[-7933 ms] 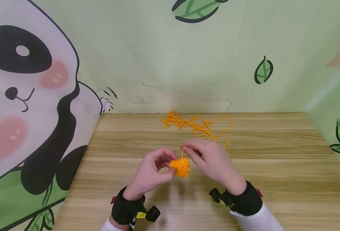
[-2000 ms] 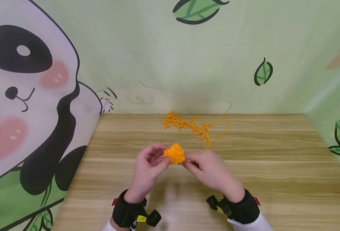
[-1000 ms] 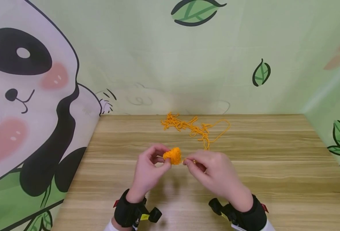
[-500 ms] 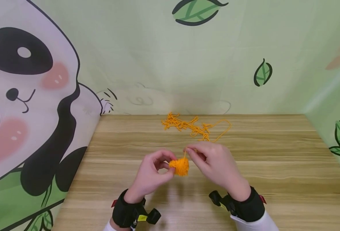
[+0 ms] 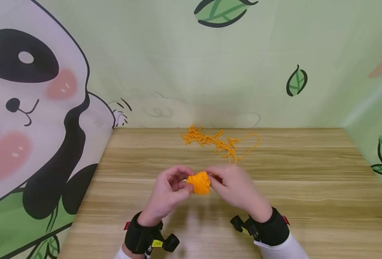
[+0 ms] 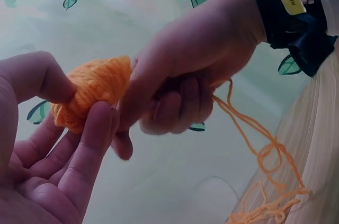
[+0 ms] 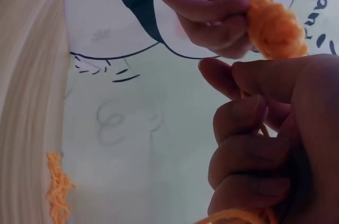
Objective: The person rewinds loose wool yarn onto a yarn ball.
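Left hand (image 5: 169, 190) has the orange yarn bundle (image 5: 199, 183) pinched between thumb and fingers, over the middle of the table (image 5: 307, 169). Right hand (image 5: 237, 189), just right of it, is gripping a strand (image 7: 233, 213) running to the far tangle (image 5: 210, 140).
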Available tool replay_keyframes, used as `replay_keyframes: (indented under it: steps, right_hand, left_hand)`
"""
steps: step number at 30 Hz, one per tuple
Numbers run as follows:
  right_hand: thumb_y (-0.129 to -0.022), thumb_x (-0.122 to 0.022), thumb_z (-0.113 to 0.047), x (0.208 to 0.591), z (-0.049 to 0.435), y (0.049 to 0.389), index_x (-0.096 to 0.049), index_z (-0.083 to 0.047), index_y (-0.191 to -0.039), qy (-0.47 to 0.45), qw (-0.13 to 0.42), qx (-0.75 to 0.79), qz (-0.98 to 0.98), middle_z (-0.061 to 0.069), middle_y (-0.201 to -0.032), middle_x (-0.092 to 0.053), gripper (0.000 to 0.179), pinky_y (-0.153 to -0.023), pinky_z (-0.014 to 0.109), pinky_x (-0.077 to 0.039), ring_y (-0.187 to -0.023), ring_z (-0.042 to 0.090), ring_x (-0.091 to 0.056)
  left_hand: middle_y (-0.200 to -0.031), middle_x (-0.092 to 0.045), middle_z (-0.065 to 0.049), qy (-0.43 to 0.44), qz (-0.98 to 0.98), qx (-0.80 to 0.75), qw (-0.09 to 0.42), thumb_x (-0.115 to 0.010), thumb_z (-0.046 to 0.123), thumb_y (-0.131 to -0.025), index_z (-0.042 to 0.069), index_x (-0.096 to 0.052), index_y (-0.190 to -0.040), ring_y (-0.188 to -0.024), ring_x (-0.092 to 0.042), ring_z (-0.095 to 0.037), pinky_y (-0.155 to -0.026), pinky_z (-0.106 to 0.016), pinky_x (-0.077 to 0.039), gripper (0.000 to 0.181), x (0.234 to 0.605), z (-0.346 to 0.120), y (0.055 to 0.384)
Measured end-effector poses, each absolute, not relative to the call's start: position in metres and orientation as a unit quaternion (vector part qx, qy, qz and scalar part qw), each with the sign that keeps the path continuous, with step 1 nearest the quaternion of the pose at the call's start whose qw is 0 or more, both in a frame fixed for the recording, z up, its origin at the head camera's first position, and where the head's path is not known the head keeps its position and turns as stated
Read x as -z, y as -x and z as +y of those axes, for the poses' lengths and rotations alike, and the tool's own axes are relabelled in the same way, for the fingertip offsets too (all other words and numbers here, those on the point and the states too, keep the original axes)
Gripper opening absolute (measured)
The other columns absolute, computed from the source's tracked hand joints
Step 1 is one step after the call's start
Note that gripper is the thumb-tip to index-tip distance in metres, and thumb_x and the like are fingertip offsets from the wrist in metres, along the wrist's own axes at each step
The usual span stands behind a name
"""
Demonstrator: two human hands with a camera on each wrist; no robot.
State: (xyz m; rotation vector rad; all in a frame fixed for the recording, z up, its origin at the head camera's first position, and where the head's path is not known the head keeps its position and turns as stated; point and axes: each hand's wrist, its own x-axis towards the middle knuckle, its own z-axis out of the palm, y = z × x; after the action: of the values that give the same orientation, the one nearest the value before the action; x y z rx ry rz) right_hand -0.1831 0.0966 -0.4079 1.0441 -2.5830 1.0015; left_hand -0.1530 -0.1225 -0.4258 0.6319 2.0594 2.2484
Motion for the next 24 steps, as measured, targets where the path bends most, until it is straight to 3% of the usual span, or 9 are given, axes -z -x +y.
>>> replay_keyframes:
  steps: [6,11,14,24]
  right_hand:
    - [-0.094,-0.062,-0.016,0.416,0.09,0.179,-0.069,-0.02,-0.091,-0.349,0.073,-0.32,-0.878,-0.011,-0.063,-0.045,0.009,-0.05,0.024,-0.039,-0.054,0.006,-0.041]
    - [-0.096,-0.064,-0.026,0.42,0.087,0.175,-0.07,-0.023,-0.089,-0.347,0.063,-0.315,-0.881,-0.013,-0.058,-0.041,0.01,-0.048,0.022,-0.034,-0.051,0.005,-0.039]
    - [-0.098,-0.063,-0.03,0.422,0.087,0.173,-0.071,-0.026,-0.093,-0.349,0.061,-0.312,-0.881,-0.014,-0.059,-0.042,0.011,-0.047,0.022,-0.034,-0.05,0.004,-0.039]
    - [-0.1,-0.059,-0.028,0.422,0.087,0.153,-0.068,-0.027,-0.089,-0.366,0.034,-0.267,-0.891,-0.019,-0.076,-0.058,0.014,-0.059,0.024,-0.048,-0.064,0.001,-0.051]
  left_hand:
    - [-0.106,-0.062,-0.017,-0.171,0.649,-0.741,-0.012,-0.063,-0.009,-0.085,-0.007,-0.059,-0.11,-0.091,-0.061,-0.029,-0.079,-0.028,-0.059,0.025,0.427,-0.121,0.154]
    - [-0.103,-0.061,-0.016,-0.144,0.634,-0.759,-0.03,-0.062,-0.009,-0.085,-0.01,-0.056,-0.11,-0.087,-0.061,-0.026,-0.078,-0.026,-0.058,0.025,0.428,-0.119,0.157]
    - [-0.102,-0.061,-0.016,-0.124,0.629,-0.766,-0.043,-0.062,-0.009,-0.085,-0.011,-0.056,-0.11,-0.086,-0.061,-0.026,-0.077,-0.025,-0.058,0.026,0.428,-0.119,0.158]
    - [-0.104,-0.062,-0.017,-0.041,0.598,-0.791,-0.122,-0.064,-0.007,-0.088,-0.007,-0.057,-0.111,-0.087,-0.061,-0.028,-0.076,-0.028,-0.059,0.024,0.431,-0.121,0.165]
